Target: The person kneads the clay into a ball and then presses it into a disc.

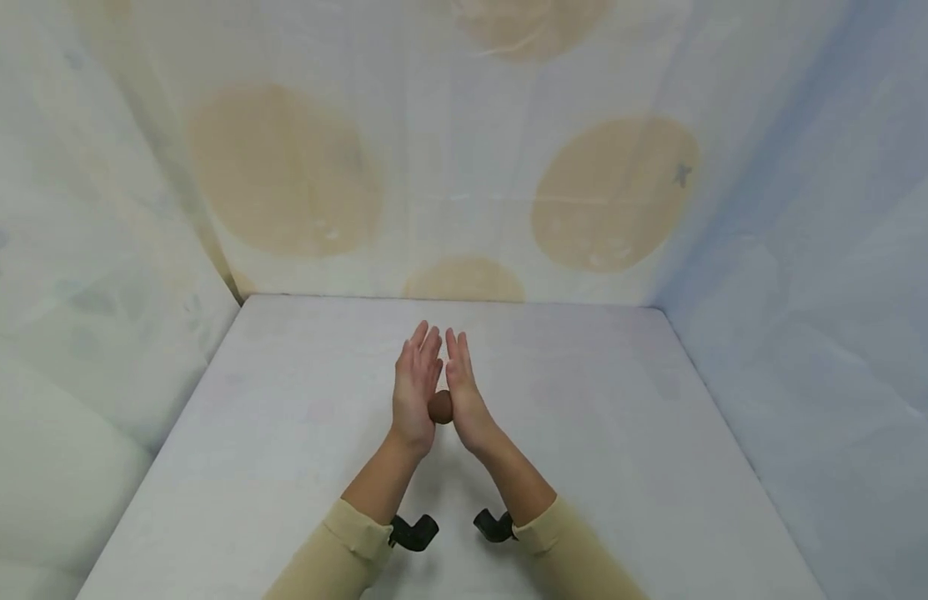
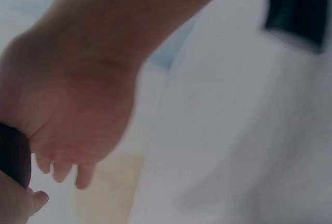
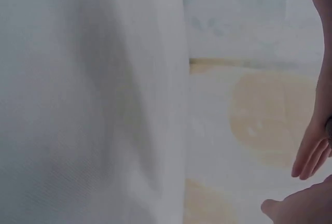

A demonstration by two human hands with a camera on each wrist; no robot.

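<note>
Left hand (image 1: pixel 414 392) and right hand (image 1: pixel 465 393), fingers straight, press a brown ball (image 1: pixel 440 407).

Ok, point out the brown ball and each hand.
ball (image 1: pixel 440 407), head view, visible side between the palms
left hand (image 1: pixel 414 392), head view, back of hand
right hand (image 1: pixel 464 396), head view, back of hand

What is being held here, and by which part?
A small brown ball is pressed between the palms of the left hand and right hand, fingers straight, held by its opposite sides.
</note>
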